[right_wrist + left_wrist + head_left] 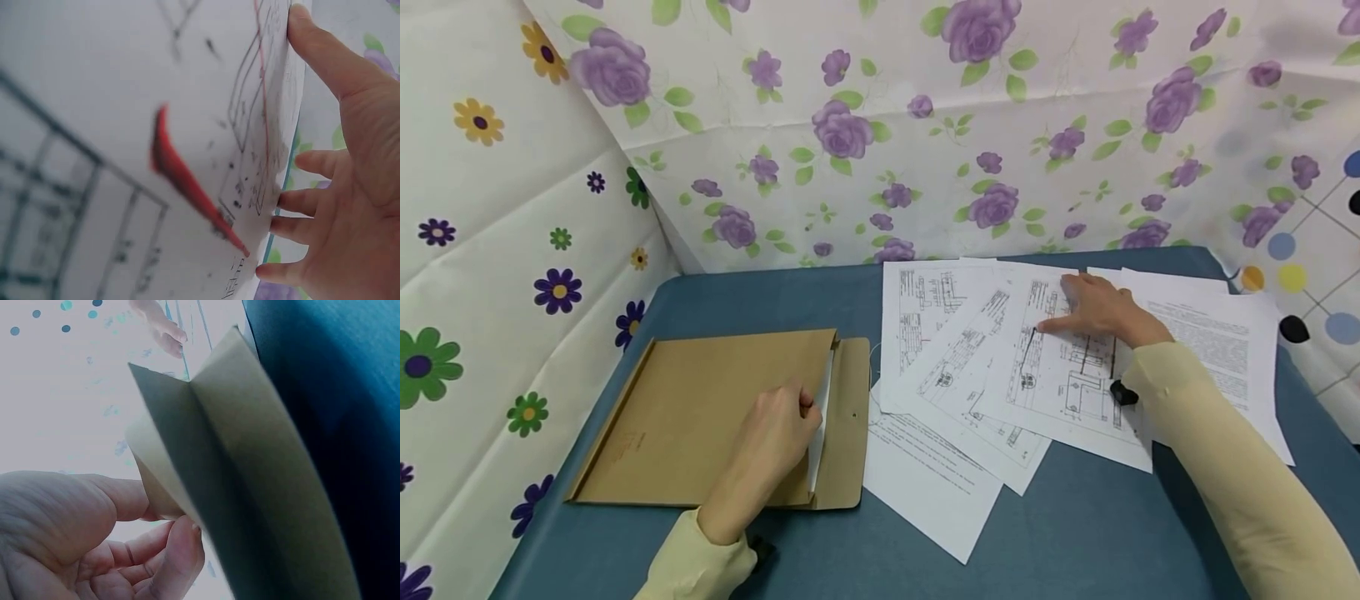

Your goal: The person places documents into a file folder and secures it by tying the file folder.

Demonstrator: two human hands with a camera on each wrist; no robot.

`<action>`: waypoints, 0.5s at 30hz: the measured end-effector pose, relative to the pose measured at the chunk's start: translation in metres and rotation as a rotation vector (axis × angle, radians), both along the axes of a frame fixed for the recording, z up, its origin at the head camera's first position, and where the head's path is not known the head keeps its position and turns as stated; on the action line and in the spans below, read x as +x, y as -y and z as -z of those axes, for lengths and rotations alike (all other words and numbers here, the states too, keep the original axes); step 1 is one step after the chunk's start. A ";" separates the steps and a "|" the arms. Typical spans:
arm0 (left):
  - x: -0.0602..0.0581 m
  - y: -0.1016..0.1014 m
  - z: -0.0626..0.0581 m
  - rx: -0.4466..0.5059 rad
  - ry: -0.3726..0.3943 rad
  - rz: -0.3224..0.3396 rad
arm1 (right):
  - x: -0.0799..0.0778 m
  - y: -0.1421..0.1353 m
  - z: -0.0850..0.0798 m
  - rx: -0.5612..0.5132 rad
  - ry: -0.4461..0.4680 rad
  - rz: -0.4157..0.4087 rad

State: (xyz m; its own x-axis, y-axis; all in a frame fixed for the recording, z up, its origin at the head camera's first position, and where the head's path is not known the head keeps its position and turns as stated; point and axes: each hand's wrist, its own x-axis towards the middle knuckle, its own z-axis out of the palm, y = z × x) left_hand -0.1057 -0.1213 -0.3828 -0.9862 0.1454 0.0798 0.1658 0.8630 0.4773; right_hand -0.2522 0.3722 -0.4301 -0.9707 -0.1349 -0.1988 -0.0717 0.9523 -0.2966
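Note:
A brown cardboard folder (700, 392) lies on the left of the table, its narrow flap (844, 450) turned outward and white paper (819, 433) showing at the opening. My left hand (775, 433) grips the cover's edge at that opening. In the left wrist view the cardboard (250, 444) meets the thumb and fingertips. My right hand (1101, 310) rests with spread fingers on a technical drawing sheet (1037, 408). Up close in the right wrist view, this sheet (112, 75) shows black lines and red marks, with the fingertips at its far side.
Overlapping drawing sheets (955, 367) fan out right of the folder, with a text page (932, 483) in front. More printed pages (1210, 350) lie at the far right. Flowered cloth (880, 125) hangs behind the blue table (1075, 533).

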 end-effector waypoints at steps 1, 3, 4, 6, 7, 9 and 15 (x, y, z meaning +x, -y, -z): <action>0.000 0.000 0.001 -0.002 -0.004 0.002 | 0.000 -0.001 0.000 0.002 0.000 0.004; 0.000 0.000 0.001 -0.003 -0.014 0.005 | 0.000 -0.002 0.000 0.005 -0.005 0.018; 0.000 0.000 0.002 -0.003 -0.019 0.005 | 0.001 -0.002 0.000 0.006 -0.010 0.026; 0.000 0.000 0.002 -0.003 -0.028 0.005 | 0.001 -0.003 -0.001 0.015 -0.027 0.040; -0.001 0.000 0.002 -0.003 -0.030 0.004 | 0.001 -0.003 -0.001 0.024 -0.041 0.043; -0.001 -0.001 0.002 -0.003 -0.028 -0.002 | 0.001 -0.002 -0.003 0.046 -0.076 0.052; -0.002 -0.001 0.003 -0.003 -0.009 -0.012 | 0.007 0.000 -0.010 0.048 -0.156 0.106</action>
State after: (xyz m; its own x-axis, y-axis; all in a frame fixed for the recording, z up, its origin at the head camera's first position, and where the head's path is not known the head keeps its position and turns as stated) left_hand -0.1082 -0.1201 -0.3853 -0.9870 0.1341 0.0881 0.1599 0.8663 0.4732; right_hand -0.2454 0.3723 -0.4203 -0.9985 -0.0244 -0.0481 -0.0119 0.9697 -0.2441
